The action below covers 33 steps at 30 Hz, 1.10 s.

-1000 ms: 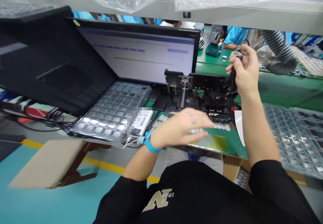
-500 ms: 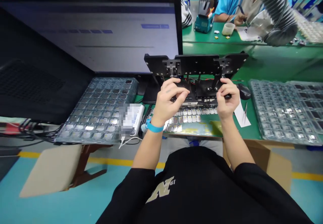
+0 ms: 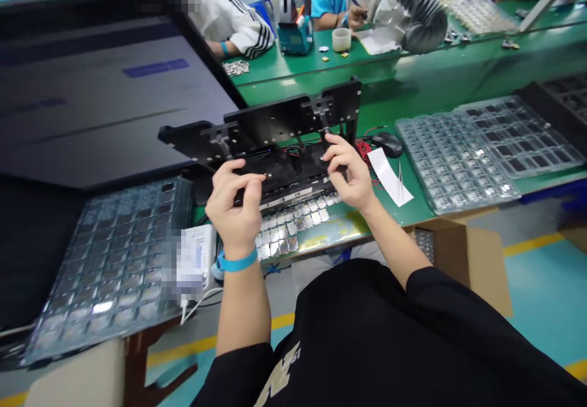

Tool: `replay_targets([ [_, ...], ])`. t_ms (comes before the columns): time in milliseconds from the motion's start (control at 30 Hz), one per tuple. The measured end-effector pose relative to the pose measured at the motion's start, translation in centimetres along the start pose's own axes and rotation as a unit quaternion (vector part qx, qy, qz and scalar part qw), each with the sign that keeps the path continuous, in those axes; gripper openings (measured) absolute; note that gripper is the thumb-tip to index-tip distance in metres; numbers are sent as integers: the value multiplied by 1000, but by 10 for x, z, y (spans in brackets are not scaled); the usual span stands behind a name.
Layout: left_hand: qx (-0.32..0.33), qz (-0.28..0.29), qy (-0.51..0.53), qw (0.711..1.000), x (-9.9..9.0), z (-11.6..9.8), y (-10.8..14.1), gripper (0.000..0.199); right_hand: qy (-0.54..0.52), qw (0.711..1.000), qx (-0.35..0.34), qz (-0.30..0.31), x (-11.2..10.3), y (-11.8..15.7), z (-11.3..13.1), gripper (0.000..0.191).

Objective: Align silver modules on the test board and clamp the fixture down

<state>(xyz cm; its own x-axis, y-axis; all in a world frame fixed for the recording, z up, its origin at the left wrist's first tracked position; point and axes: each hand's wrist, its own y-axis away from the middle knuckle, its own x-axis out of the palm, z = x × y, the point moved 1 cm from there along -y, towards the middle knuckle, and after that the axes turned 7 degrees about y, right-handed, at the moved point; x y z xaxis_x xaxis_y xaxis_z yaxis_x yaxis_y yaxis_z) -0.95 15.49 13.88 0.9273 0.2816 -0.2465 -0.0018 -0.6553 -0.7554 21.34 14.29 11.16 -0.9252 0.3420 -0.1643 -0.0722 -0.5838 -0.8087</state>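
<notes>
A black fixture (image 3: 284,175) with a raised, hinged black panel (image 3: 268,120) stands in front of me on the green bench. My left hand (image 3: 236,202), with a blue wristband (image 3: 237,263), is at the fixture's left side. Its thumb and index finger come together in a pinch by a small shiny spot; what lies between them is too small to make out. On the right side, my right hand (image 3: 352,175) has curled fingers against the fixture, one reaching up near the panel's right bracket (image 3: 321,109). Anything in its fingertips is hidden. Rows of small silvery square parts (image 3: 293,223) lie before the fixture.
A monitor (image 3: 105,101) and a clear tray of parts (image 3: 119,242) stand left, beside a white box (image 3: 199,254). To the right are a mouse (image 3: 389,144), tweezers (image 3: 400,181) on white paper (image 3: 385,172) and parts trays (image 3: 458,156). Co-workers sit across the bench.
My view has turned, so the fixture and both hands appear farther left and tilted. Both hands stay at the fixture; the right hand's fingers look slightly more spread. The panel remains raised.
</notes>
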Motion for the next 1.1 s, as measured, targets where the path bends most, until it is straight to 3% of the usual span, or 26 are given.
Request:
replay_targets([
  [433,37,-67,1,997,6,11,0,23,-16,996,52,77,-7,2,4,11],
  [633,25,-87,0,996,9,7,-1,22,-10,997,29,68,-9,4,6,16],
  [733,26,-105,15,994,12,3,-2,20,9,996,6,89,-20,7,13,20],
  [833,29,-111,28,993,14,0,-3,21,77,993,-7,91,-47,23,20,22],
  [933,31,-116,36,992,15,-1,-4,22,191,981,23,-18,-92,56,22,23],
  [1000,38,-124,45,991,16,-2,-5,22,292,946,91,-108,-131,84,18,20],
  [1100,39,-128,30,991,17,1,-6,20,442,861,174,-180,-200,124,10,19],
])
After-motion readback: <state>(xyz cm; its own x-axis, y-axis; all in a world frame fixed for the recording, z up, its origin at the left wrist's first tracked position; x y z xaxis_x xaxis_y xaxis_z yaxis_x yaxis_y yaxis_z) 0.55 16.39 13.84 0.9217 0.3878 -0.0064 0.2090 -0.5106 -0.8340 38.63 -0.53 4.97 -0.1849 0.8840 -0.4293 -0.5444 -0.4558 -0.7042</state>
